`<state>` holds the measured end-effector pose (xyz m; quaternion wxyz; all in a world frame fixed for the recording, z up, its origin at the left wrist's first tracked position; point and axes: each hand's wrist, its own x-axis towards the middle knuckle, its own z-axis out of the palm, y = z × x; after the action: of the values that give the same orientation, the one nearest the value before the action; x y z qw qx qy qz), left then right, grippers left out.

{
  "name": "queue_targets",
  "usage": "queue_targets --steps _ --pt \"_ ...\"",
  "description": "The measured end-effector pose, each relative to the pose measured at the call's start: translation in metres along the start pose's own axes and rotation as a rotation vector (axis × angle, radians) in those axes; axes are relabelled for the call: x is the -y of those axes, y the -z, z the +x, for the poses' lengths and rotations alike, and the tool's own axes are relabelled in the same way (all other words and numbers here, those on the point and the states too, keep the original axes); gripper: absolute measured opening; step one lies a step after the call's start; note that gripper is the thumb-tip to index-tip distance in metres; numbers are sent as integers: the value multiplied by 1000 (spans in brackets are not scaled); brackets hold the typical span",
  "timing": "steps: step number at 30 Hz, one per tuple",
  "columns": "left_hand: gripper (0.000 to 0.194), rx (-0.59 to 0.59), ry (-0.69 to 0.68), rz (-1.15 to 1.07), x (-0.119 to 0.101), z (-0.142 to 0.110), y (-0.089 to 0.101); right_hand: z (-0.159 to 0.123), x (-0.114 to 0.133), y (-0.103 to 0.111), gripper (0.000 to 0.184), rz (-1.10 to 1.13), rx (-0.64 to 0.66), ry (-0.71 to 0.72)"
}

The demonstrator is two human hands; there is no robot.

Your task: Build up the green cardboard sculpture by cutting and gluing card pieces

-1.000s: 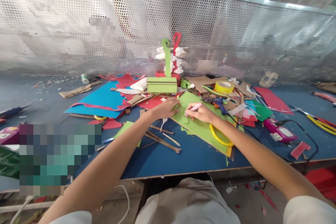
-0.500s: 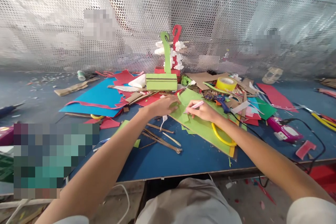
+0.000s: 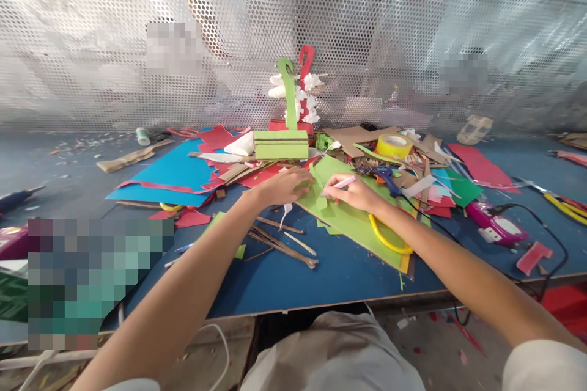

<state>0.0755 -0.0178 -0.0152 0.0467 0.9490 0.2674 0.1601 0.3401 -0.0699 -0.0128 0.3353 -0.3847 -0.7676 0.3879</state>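
My right hand (image 3: pixel 352 193) pinches a pink pen (image 3: pixel 345 182), its tip down at a small piece of light green paper (image 3: pixel 321 203). That piece lies on a larger light green sheet (image 3: pixel 362 233). At the sheet's left edge, my left hand (image 3: pixel 288 185) rests with its fingers spread over the paper, partly hidden from view. A yellow curved handle (image 3: pixel 385 238) shows below my right wrist. Behind my hands stands a light green box-shaped piece (image 3: pixel 281 145) with a green hooked strip (image 3: pixel 290 91) rising at its back, near a red hooked strip (image 3: pixel 306 58) bearing white bits.
A yellow tape roll (image 3: pixel 394 145) and a blue glue gun (image 3: pixel 387 180) lie beyond my right hand. Blue card (image 3: pixel 160 174) lies at left, twigs (image 3: pixel 284 245) near the front. A purple cased device (image 3: pixel 498 224) with a black cable sits right. A perforated metal screen (image 3: pixel 257 24) backs the table.
My view has shifted very slightly. Both hands stay in nearly the same places, the pen still at the small green piece.
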Motion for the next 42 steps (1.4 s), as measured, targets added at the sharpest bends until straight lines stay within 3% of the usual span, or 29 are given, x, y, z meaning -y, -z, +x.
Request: queue_targets --steps 4,14,42 --pt "31 27 -40 8 -4 -2 4 -2 5 5 29 -26 -67 13" --pt "34 61 -91 -2 -7 -3 11 -3 -1 3 20 -57 -33 7" --pt "35 59 -108 2 -4 -5 13 2 -8 7 31 -37 -44 1"
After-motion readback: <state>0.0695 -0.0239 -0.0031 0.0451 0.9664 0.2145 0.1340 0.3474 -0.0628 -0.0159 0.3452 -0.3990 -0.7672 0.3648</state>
